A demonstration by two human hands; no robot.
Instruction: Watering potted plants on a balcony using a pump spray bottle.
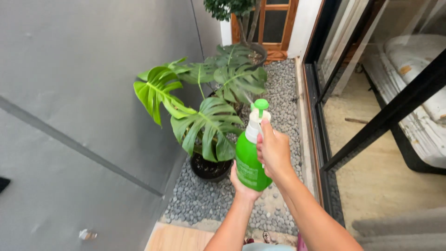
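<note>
1. Nearest the camera, at the bottom centre of the frame, two bare forearms rise toward a green plastic spray bottle with a white trigger head and green nozzle cap (251, 155).
2. The left hand (242, 186) cups the bottle's base from below, fingers closed around its underside.
3. The right hand (275, 151) wraps the white neck from the right, fingers curled at the trigger.
4. The bottle's long axis stands nearly upright, leaning slightly to the right, at the centre of the frame.
5. The nozzle faces up-left toward the large split-leaved green plant (204, 111) in a black round pot (210, 168), just beside the bottle on grey pebbles (278, 93).
</note>
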